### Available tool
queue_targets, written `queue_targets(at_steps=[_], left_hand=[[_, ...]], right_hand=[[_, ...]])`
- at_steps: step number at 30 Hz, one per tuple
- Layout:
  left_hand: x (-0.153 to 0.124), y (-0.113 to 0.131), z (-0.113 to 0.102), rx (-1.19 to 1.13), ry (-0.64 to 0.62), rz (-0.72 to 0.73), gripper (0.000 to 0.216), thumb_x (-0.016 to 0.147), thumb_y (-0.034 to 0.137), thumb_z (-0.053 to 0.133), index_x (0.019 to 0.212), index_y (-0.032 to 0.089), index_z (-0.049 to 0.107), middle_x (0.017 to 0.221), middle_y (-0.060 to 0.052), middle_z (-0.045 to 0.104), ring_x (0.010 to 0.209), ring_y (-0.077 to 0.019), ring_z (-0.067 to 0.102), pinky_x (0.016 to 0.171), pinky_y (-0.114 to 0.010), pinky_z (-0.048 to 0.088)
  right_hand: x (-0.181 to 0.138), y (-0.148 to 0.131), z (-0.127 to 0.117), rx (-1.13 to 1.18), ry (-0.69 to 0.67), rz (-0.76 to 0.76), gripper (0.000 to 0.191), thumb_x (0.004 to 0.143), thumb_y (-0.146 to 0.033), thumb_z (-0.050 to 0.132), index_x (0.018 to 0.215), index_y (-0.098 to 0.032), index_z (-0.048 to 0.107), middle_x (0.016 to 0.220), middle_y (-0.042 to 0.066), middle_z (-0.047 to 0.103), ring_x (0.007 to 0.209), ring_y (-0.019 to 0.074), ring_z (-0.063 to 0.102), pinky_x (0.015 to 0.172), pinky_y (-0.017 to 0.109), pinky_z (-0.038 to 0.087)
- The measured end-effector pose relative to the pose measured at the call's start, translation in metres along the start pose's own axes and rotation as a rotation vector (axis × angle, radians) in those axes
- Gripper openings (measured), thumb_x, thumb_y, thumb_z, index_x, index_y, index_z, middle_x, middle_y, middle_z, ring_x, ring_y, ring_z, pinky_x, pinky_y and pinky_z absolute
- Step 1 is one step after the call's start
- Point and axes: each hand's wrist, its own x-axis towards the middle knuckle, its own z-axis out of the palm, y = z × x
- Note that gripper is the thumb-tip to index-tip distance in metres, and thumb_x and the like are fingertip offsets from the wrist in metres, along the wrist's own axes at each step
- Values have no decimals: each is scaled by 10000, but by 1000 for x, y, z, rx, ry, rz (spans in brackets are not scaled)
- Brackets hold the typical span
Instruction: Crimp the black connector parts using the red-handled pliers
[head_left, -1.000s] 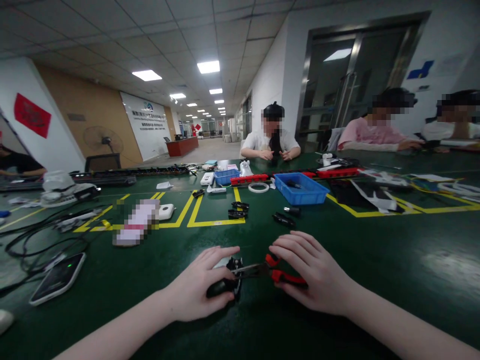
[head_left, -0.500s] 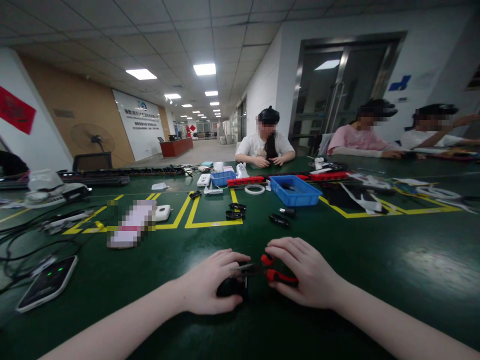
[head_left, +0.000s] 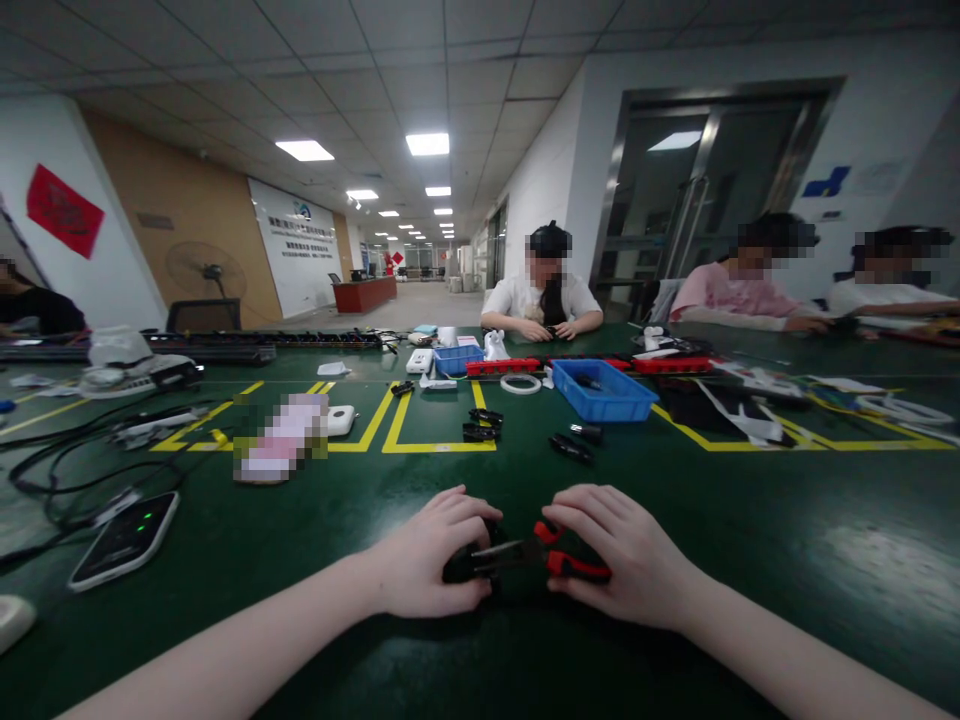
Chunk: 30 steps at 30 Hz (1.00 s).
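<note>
Two bare hands show at the lower middle of the frame, the left hand (head_left: 431, 560) and the right hand (head_left: 622, 560); both are slim, with long fingers; the left forearm (head_left: 247, 650) enters uncovered from the lower left corner; the right forearm (head_left: 787, 665) from the lower right, equally slender and bare.
</note>
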Motion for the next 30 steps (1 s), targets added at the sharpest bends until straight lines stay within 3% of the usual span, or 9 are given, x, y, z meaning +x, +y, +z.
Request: queue_targets(at_steps=[3,7,9,22,30], left_hand=[[0,-2,0,-18,-2,0,290,775,318,772,939,197,565,1289,-84,604,1238,-270,558,1218,-551,207],[0,-3,1,-79,-17,-32,363,756,391,804,950,190,572,1275,-91,597,1144,-266,597,1056,-448,456],[0,-2,0,-105,-29,-64,351,776,392,791,972,189,584,1299,-93,582,1113,-262,612,958,-393,515],[-4,-2,-1,-178,18,-11,331,820,326,763,1065,183,592,1332,-123,567,1181,-273,591,981,-387,516],[-5,-2,-1,-112,58,71,483,861,295,729,1288,190,530,1383,-143,537,1267,-267,534,1085,-420,461]], right_hand=[[1,-1,0,-20,9,-24,462,803,-410,727,1172,-160,604,1071,122,699,971,256,665,820,395,539],[0,0,2,-28,4,-21,472,793,-372,732,1189,-150,607,1087,126,695,996,264,659,843,413,541],[0,1,2,-38,4,-13,501,798,-375,726,1225,-147,597,1096,129,694,1003,267,656,854,423,541],[0,2,0,-76,-5,-4,491,848,-393,684,1265,-153,586,1117,142,682,1020,276,645,856,444,545],[1,0,1,-53,-25,-11,482,850,-399,686,1250,-146,594,1111,145,690,1014,277,651,845,441,549]])
